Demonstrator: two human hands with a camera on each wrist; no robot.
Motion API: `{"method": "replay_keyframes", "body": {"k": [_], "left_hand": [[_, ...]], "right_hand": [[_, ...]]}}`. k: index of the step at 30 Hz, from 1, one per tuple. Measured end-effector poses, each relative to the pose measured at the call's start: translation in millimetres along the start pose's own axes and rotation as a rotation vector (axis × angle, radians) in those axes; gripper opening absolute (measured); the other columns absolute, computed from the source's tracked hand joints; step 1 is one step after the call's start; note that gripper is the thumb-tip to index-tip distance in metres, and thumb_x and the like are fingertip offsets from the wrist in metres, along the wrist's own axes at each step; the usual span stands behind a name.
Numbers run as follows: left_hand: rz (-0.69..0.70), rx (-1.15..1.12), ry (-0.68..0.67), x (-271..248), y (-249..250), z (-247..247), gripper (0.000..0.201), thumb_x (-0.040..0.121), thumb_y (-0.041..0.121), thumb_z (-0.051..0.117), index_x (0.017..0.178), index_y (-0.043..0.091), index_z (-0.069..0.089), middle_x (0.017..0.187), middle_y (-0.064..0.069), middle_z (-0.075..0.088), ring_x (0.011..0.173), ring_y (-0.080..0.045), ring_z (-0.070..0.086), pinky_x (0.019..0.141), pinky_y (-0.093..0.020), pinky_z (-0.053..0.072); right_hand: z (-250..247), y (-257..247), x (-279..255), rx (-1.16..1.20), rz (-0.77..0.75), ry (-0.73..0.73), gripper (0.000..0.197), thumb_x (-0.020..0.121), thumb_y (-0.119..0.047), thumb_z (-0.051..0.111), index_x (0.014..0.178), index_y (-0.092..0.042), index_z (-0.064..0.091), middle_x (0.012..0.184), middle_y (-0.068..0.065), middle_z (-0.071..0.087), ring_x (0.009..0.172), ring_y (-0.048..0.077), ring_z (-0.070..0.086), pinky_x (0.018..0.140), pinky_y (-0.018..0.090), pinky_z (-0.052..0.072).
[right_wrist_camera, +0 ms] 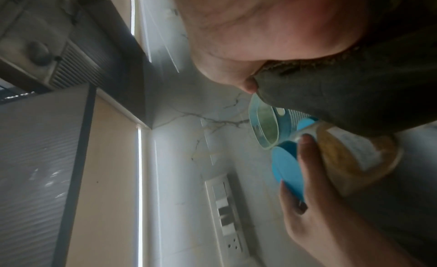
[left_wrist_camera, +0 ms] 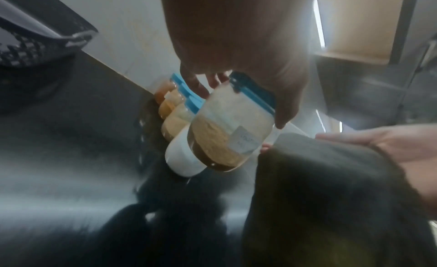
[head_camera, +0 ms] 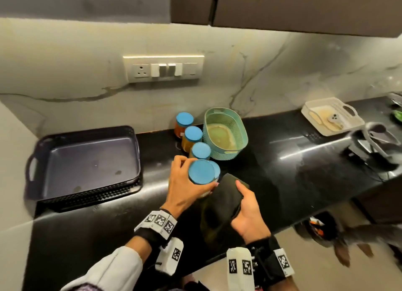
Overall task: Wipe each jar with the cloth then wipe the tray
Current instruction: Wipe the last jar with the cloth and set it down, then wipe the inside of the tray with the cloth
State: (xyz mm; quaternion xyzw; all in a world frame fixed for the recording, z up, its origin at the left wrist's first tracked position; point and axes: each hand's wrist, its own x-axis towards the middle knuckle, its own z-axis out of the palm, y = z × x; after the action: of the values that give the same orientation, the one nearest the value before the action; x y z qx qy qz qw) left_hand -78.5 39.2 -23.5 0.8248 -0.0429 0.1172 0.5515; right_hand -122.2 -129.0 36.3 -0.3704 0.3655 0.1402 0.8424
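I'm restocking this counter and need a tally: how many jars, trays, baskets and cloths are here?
Clear jars with blue lids: 5
Dark purple plastic tray: 1
Teal oval plastic basket: 1
White plastic basket: 1
Dark folded cloth: 1
Total: 9

Glossy black stone counter (head_camera: 282, 171); veined marble-look wall (head_camera: 261, 73); matt dark plastic tray (head_camera: 87, 160); clear jar (left_wrist_camera: 224, 136) with smooth blue plastic lid (head_camera: 201, 171); soft dark cloth (head_camera: 226, 195).

We count five blue-lidded jars (head_camera: 201, 171), one dark cloth (head_camera: 226, 195) and one purple tray (head_camera: 87, 160). Also two baskets: green (head_camera: 226, 134), white (head_camera: 332, 116).
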Motion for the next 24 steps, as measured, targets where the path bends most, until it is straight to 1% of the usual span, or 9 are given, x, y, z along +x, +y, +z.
{"method": "replay_keyframes", "body": {"k": [3, 6, 8, 11, 14, 15, 19, 22, 24], "left_hand": [[0.016, 0.106, -0.101, -12, -12, 38, 0.08, 0.058, 0.063, 0.087, 0.118, 0.016, 0.064, 0.114, 0.005, 0.044, 0.108, -0.014, 0.05, 0.095, -0.032, 0.05], [0.0, 0.154, -0.157, -22, -21, 63, 0.08, 0.06, 0.061, 0.086, 0.12, 0.013, 0.062, 0.118, 0.002, 0.045, 0.112, -0.017, 0.049, 0.098, -0.035, 0.05], [-0.018, 0.176, -0.181, -27, -27, 76, 0.081, 0.062, 0.061, 0.084, 0.123, 0.014, 0.061, 0.122, -0.001, 0.047, 0.116, -0.019, 0.049, 0.101, -0.034, 0.049], [-0.032, 0.213, -0.2, -33, -34, 88, 0.082, 0.066, 0.058, 0.084, 0.13, 0.013, 0.059, 0.126, -0.002, 0.049, 0.119, -0.018, 0.048, 0.102, -0.03, 0.047], [-0.04, 0.27, -0.204, -39, -42, 97, 0.085, 0.069, 0.047, 0.092, 0.137, 0.012, 0.056, 0.131, -0.004, 0.05, 0.123, -0.02, 0.048, 0.106, -0.036, 0.05], [-0.049, 0.277, -0.201, -41, -43, 99, 0.086, 0.069, 0.047, 0.092, 0.139, 0.013, 0.055, 0.133, -0.004, 0.05, 0.125, -0.021, 0.048, 0.107, -0.039, 0.05], [-0.062, 0.279, -0.226, -47, -44, 100, 0.095, 0.07, 0.063, 0.083, 0.146, 0.019, 0.047, 0.145, 0.0, 0.044, 0.134, -0.021, 0.045, 0.111, -0.041, 0.045], [-0.033, 0.298, -0.217, -55, -43, 80, 0.093, 0.071, 0.064, 0.08, 0.148, 0.023, 0.046, 0.152, 0.002, 0.042, 0.141, -0.019, 0.042, 0.114, -0.041, 0.04], [-0.034, 0.303, -0.134, -59, -45, 57, 0.083, 0.075, 0.061, 0.079, 0.143, 0.023, 0.051, 0.147, 0.004, 0.048, 0.138, -0.015, 0.045, 0.11, -0.036, 0.04]], "right_hand": [[-28, -24, 10, -0.015, -0.027, 0.125, 0.049, 0.101, -0.042, 0.051, 0.097, 0.001, 0.073, 0.083, 0.018, 0.077, 0.078, 0.033, 0.072, 0.099, 0.046, 0.05], [-50, -42, 22, -0.034, -0.064, 0.203, 0.042, 0.097, -0.039, 0.058, 0.101, -0.001, 0.074, 0.092, 0.016, 0.078, 0.093, 0.033, 0.069, 0.108, 0.048, 0.048], [-59, -51, 26, -0.079, -0.051, 0.233, 0.039, 0.092, -0.032, 0.062, 0.112, -0.001, 0.074, 0.104, 0.015, 0.078, 0.098, 0.033, 0.07, 0.106, 0.048, 0.05], [-61, -60, 30, -0.13, -0.046, 0.24, 0.041, 0.083, -0.022, 0.063, 0.117, -0.001, 0.073, 0.111, 0.016, 0.076, 0.098, 0.034, 0.07, 0.101, 0.047, 0.053], [-61, -69, 47, -0.275, -0.084, 0.32, 0.063, 0.066, -0.022, 0.075, 0.126, -0.003, 0.066, 0.112, 0.017, 0.075, 0.101, 0.036, 0.071, 0.096, 0.048, 0.056], [-58, -72, 50, -0.314, -0.096, 0.319, 0.066, 0.066, -0.019, 0.077, 0.129, -0.004, 0.063, 0.113, 0.017, 0.074, 0.102, 0.037, 0.071, 0.092, 0.047, 0.058], [-32, -72, 42, -0.386, -0.148, 0.19, 0.044, 0.086, -0.007, 0.071, 0.128, -0.007, 0.059, 0.112, 0.016, 0.074, 0.097, 0.034, 0.073, 0.071, 0.036, 0.06], [-10, -75, 39, -0.416, -0.162, 0.11, 0.041, 0.088, -0.01, 0.074, 0.125, -0.014, 0.057, 0.111, 0.011, 0.073, 0.096, 0.028, 0.071, 0.075, 0.036, 0.058], [9, -72, 36, -0.419, -0.163, 0.048, 0.032, 0.089, -0.008, 0.073, 0.12, -0.012, 0.065, 0.104, 0.01, 0.077, 0.091, 0.024, 0.074, 0.073, 0.033, 0.059]]}}
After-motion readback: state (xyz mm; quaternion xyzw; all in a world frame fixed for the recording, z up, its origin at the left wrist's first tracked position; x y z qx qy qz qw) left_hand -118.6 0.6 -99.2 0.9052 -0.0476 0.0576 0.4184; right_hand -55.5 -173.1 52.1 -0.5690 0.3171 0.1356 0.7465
